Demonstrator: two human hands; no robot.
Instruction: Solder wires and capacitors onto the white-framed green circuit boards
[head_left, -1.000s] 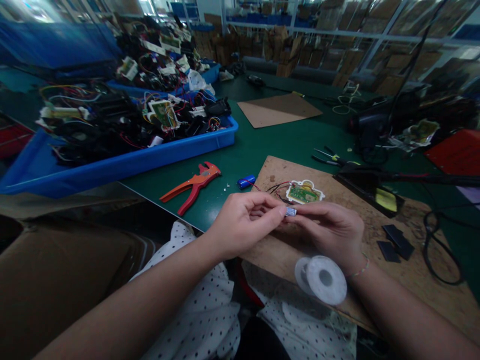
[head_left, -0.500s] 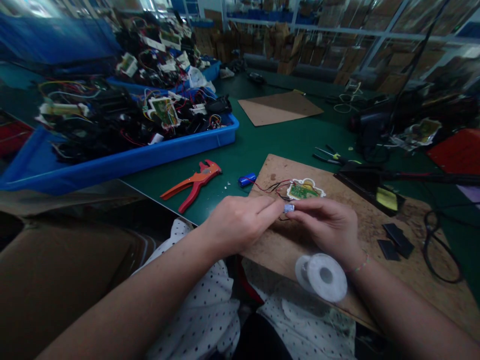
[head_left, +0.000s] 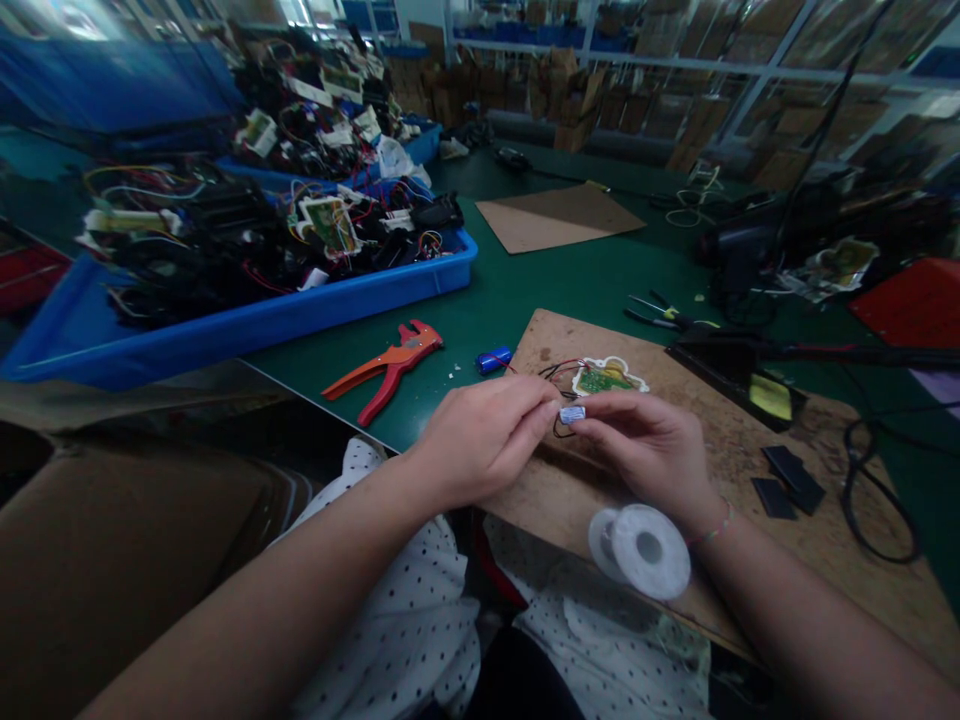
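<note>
At the far left a long blue plastic tray holds a heap of wired boards. Nearer in, a red-orange wire stripper and a small blue cylindrical cell lie on the green bench mat.

The left hand is curled, thumb and forefinger closed to a narrow pinch on the left end of a small pale blue-white part. The part is held just above the brown wooden work board, just in front of a green circuit board with a white rim, and thin red and black wires run between them. The right hand has its thumb and fingertips closed on the part's right end, the other fingers loosely folded.

With 2 pinches on so small a piece, a light, even pressure seems best. The wrists could rest on the board for steadiness, and the wires should stay slack so the circuit board is not dragged.

A white solder spool sits by the right wrist, close enough to be knocked. 2 black pads lie further right.
</note>
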